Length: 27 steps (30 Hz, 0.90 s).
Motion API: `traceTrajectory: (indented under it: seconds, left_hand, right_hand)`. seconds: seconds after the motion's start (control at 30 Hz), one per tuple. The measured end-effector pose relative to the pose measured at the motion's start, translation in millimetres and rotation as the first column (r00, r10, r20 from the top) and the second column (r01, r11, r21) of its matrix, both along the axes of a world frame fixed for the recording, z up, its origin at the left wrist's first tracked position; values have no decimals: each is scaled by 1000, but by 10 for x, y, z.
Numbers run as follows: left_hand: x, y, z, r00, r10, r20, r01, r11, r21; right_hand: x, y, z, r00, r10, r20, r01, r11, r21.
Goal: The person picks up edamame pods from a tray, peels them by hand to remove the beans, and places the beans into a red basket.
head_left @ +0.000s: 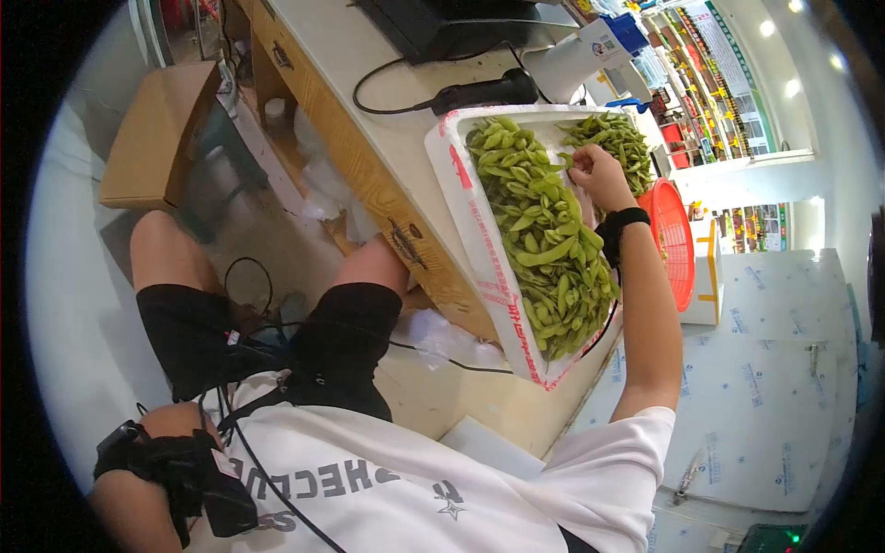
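Observation:
My right hand [601,177], with a black band on its wrist, is over the upper part of a white foam box [493,267]. Its fingers are pinched together at the edge of the pods; what they hold is too small to tell. Green pods [544,240] fill a long heap in the box, and a second heap of pods [613,138] lies beyond my fingers. My left hand is out of view; only the left arm shows, with a black strapped device on it.
Next to the box are a red plastic basket [676,244], a black handheld scanner [484,92] with a cable, and a white container with a blue top [585,57]. A cardboard box [152,138] stands left of the wooden-fronted counter [346,152]. Cables cross my lap.

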<state>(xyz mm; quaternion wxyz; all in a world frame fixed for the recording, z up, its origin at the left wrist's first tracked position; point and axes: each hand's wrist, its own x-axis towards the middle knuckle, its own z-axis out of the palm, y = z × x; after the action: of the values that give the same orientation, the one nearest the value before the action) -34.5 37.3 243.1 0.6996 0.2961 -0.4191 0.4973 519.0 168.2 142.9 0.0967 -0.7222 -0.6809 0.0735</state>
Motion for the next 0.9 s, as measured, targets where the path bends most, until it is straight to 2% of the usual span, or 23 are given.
traceTrajectory:
  seconds: [0.13,0.17,0.27,0.3,0.4,0.5,0.53,0.6,0.63,0.67,0.7,0.73,0.8,0.83,0.9]
  left_hand:
    - [18,5,-35,1000,-11,12,11,1000,-10]
    - [44,-1,-44,1000,-13,14,13,1000,-7]
    - [38,0,-46,999,-34,28,35,999,-16]
    - [40,-1,-52,999,-39,33,39,999,-18]
    - [7,27,-72,998,-49,46,50,998,-30]
    - [4,67,-198,977,-123,174,134,990,-51]
    - [47,96,-346,920,-193,342,212,977,-18]
    - [-36,140,-509,917,-191,349,215,976,-30]
    - [-165,142,-570,976,-116,186,131,989,-71]
    - [-168,138,-603,994,-24,106,35,994,-107]
    - [-168,135,-633,998,66,17,-63,989,-132]
    - [-167,132,-664,986,148,-75,-158,977,-145]
    - [26,91,-612,930,340,-138,-365,894,-260]
    - [81,139,-556,974,181,-136,-208,951,-229]
    - [2,171,-579,950,197,-241,-250,945,-213]
  right_hand:
    - [29,32,54,997,-21,72,13,994,109]
    - [135,61,52,992,-64,105,55,995,81]
    - [248,58,27,913,-121,389,49,981,190]
    - [148,62,69,867,-199,456,149,979,142]
    - [-53,-9,66,785,-85,613,-23,986,167]
    - [23,17,-18,807,-54,588,53,998,19]
    - [71,33,-29,817,-44,576,65,998,-17]
    - [50,33,82,836,-34,547,105,989,-100]
    - [36,17,126,828,-14,561,106,986,-132]
    - [27,-5,150,820,4,572,108,981,-161]
    - [33,-44,142,822,17,570,61,991,-118]
    - [7,-42,157,799,-12,601,102,988,-115]
    - [-69,-53,161,748,-69,660,189,976,-112]
    - [-61,-68,119,725,-76,685,155,987,-53]
    - [-75,-64,81,689,-94,718,160,987,-24]
